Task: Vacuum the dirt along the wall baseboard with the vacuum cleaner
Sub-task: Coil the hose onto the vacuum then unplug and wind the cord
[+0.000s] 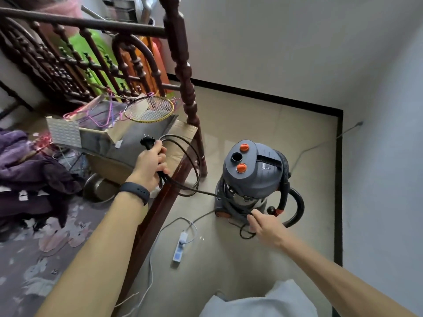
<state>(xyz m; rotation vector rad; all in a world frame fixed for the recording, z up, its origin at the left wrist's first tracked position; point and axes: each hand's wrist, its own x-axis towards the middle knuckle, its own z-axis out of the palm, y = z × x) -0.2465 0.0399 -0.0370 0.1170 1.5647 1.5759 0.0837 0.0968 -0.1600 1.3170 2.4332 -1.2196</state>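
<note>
A grey canister vacuum cleaner (251, 177) with two orange knobs stands on the beige tiled floor near the room's corner, its black hose (295, 202) looped round its right side. My left hand (150, 164) grips the coiled black power cord (192, 161) with its plug (146, 141) sticking up past my fingers. The cord runs down to the vacuum's base. My right hand (263, 225) pinches a loop of that same cord low beside the vacuum. A black baseboard (340, 179) lines the white walls on the right and at the back.
A white power strip (179, 248) with its white cable lies on the floor in front of the vacuum. A dark wooden bed frame and post (187, 88) stand to the left, with a cardboard box, a badminton racket (148, 109) and purple clothes.
</note>
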